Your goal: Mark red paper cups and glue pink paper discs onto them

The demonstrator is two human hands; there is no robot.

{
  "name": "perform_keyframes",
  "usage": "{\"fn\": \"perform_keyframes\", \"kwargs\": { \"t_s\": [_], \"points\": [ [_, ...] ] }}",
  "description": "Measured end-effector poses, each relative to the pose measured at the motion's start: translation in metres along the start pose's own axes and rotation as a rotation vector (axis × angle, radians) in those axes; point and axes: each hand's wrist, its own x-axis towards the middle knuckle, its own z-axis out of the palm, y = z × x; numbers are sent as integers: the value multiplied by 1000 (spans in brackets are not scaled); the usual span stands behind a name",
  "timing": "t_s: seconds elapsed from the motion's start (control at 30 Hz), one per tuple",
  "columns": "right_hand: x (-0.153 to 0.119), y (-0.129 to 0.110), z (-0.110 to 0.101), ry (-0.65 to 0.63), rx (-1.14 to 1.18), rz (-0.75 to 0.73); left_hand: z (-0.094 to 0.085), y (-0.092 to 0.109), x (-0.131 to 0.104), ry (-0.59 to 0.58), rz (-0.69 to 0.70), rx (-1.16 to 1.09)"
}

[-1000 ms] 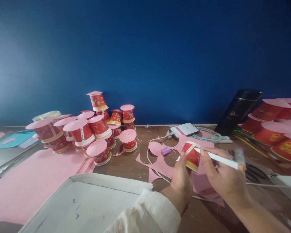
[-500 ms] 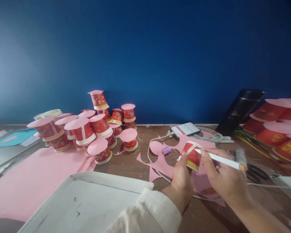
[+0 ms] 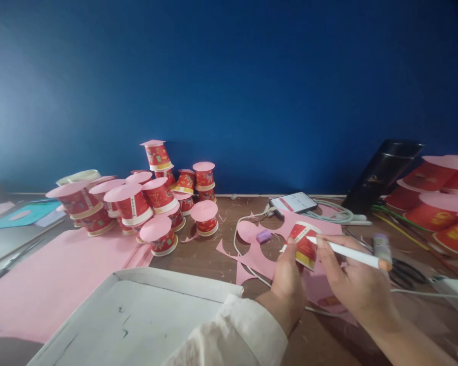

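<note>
A small red paper cup (image 3: 304, 249) with a yellow band is tilted in my left hand (image 3: 289, 282), the thumb along its side. My right hand (image 3: 361, 284) grips a white pen (image 3: 354, 254) with an orange end, and its tip points at the white label strip on the cup. Pink paper with cut-out curves (image 3: 257, 259) lies under and around my hands. Beside it rests a purple cap (image 3: 263, 236). The fingers of my left hand behind the cup are mostly hidden.
Several red cups with pink discs (image 3: 132, 206) stand stacked at the left, more (image 3: 437, 208) at the right. A phone (image 3: 294, 202), cables, a black bottle (image 3: 381, 175), a glue stick (image 3: 382, 247) and scissors (image 3: 408, 274) lie beyond. A white board (image 3: 148, 315) is front left.
The whole view has shifted slightly. Both hands keep hold of the cup and the pen in nearly the same pose, with the pen tip still at the label strip.
</note>
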Motion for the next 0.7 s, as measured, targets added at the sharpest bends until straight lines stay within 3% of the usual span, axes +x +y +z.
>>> {"fn": "perform_keyframes", "kwargs": {
  "t_s": [0.4,0.57,0.7],
  "points": [
    [-5,0,2,-23,7,20,3,3,0,66,-46,-31],
    [-2,1,-2,31,16,60,2,4,1,8,-33,-66],
    [4,5,-9,76,-3,134,-2,3,5,-24,-104,-73]
  ]
}}
